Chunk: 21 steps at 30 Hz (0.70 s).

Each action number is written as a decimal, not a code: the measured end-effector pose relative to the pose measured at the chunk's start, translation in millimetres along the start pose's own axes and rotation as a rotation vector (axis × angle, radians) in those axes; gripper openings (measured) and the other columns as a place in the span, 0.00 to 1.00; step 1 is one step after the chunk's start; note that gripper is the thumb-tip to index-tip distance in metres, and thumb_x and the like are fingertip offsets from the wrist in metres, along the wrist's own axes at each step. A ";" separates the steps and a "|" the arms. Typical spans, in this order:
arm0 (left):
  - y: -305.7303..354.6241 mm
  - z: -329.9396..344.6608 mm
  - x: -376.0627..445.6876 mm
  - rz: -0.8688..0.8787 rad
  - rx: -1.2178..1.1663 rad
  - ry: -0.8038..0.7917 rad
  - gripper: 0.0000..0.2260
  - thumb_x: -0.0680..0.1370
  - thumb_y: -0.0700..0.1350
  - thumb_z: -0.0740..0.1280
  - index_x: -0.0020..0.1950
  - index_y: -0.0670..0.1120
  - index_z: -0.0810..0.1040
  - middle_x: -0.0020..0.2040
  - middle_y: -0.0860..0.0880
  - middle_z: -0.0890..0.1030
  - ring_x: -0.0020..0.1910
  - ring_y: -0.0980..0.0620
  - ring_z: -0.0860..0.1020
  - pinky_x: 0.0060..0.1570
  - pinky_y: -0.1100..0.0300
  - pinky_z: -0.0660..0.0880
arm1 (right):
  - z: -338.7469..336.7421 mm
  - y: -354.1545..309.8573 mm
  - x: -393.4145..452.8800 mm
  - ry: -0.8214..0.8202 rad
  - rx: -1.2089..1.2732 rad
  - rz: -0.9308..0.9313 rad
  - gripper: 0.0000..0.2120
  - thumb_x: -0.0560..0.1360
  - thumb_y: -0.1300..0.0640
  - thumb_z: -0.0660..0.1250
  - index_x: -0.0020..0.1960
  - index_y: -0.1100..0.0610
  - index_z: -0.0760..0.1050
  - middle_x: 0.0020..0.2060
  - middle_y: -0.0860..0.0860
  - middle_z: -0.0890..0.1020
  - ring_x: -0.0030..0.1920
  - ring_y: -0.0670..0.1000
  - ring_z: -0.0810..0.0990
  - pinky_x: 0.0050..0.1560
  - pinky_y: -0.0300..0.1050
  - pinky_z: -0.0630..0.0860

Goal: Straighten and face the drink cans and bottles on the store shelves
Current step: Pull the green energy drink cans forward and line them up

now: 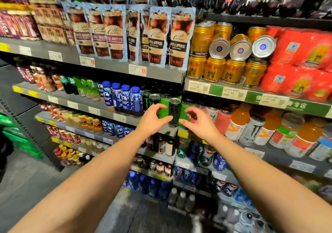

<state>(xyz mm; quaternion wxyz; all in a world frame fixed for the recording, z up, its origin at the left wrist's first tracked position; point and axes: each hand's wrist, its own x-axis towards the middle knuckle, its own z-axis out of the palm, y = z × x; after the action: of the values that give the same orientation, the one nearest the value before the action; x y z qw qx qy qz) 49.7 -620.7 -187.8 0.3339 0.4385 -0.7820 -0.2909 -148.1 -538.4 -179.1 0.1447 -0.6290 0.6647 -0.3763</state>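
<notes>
Black energy can (pixel 174 111) upright at shelf front; left hand (pixel 152 119) and right hand (pixel 197 123) cupped wide, gripping nothing. Toppled gold cans (pixel 240 48) far right outstanding.

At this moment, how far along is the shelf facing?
Looks done: the blue bottles stand upright in an even row. In hand: the left hand and right hand bracket the black can at the shelf edge; contact is unclear. Left: several gold cans lie on their sides atop the upright ones, and the white can leans among orange bottles.
</notes>
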 end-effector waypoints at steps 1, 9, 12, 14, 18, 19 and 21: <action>-5.3 1.4 1.7 -0.005 -0.005 -0.003 0.22 0.73 0.53 0.75 0.64 0.48 0.77 0.62 0.50 0.78 0.61 0.53 0.75 0.59 0.62 0.68 | 6.0 1.4 2.6 0.001 0.001 0.014 0.23 0.70 0.44 0.75 0.60 0.53 0.76 0.50 0.48 0.80 0.49 0.47 0.78 0.54 0.45 0.76; -35.6 21.7 14.7 -0.101 -0.071 0.044 0.24 0.72 0.54 0.76 0.64 0.50 0.74 0.62 0.52 0.76 0.59 0.53 0.76 0.57 0.57 0.73 | 46.4 19.9 25.2 0.081 0.070 0.116 0.34 0.70 0.40 0.74 0.69 0.54 0.69 0.62 0.49 0.76 0.62 0.48 0.75 0.61 0.45 0.73; -41.9 25.1 25.4 -0.118 -0.089 0.063 0.25 0.71 0.52 0.77 0.66 0.51 0.73 0.63 0.52 0.76 0.60 0.53 0.76 0.58 0.55 0.75 | 55.9 24.7 37.0 0.108 0.114 0.136 0.37 0.70 0.41 0.75 0.72 0.54 0.66 0.63 0.48 0.73 0.56 0.46 0.74 0.49 0.33 0.70; -47.0 28.2 32.3 -0.128 -0.115 0.068 0.26 0.71 0.52 0.77 0.66 0.52 0.72 0.63 0.53 0.76 0.60 0.54 0.76 0.57 0.53 0.76 | 62.1 25.7 43.0 0.125 0.142 0.145 0.38 0.70 0.41 0.75 0.73 0.53 0.65 0.61 0.47 0.72 0.50 0.44 0.73 0.42 0.31 0.68; -54.4 36.7 48.5 -0.104 -0.162 0.080 0.26 0.70 0.50 0.77 0.65 0.53 0.72 0.62 0.56 0.74 0.60 0.55 0.76 0.53 0.58 0.76 | 76.5 26.3 54.1 0.117 0.114 0.132 0.39 0.70 0.41 0.74 0.74 0.54 0.64 0.63 0.48 0.70 0.47 0.44 0.75 0.46 0.39 0.71; -56.3 38.5 54.4 -0.084 -0.190 0.081 0.26 0.70 0.47 0.78 0.64 0.54 0.71 0.63 0.55 0.73 0.60 0.53 0.76 0.53 0.59 0.76 | 79.2 26.5 57.5 0.133 0.104 0.138 0.39 0.70 0.42 0.75 0.74 0.55 0.64 0.64 0.48 0.70 0.46 0.45 0.75 0.46 0.39 0.72; -62.4 42.0 66.8 -0.037 -0.235 0.064 0.27 0.70 0.43 0.78 0.63 0.54 0.70 0.65 0.54 0.70 0.59 0.49 0.77 0.55 0.57 0.77 | 84.1 27.0 64.1 0.181 0.094 0.152 0.37 0.70 0.45 0.76 0.73 0.55 0.65 0.65 0.49 0.71 0.45 0.45 0.76 0.45 0.38 0.72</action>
<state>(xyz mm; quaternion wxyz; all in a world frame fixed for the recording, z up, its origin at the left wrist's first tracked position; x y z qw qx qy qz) 21.6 -700.5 -242.1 0.4026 0.4197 -0.7231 -0.3726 -122.4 -627.8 -236.3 0.1417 -0.5328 0.7025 -0.4500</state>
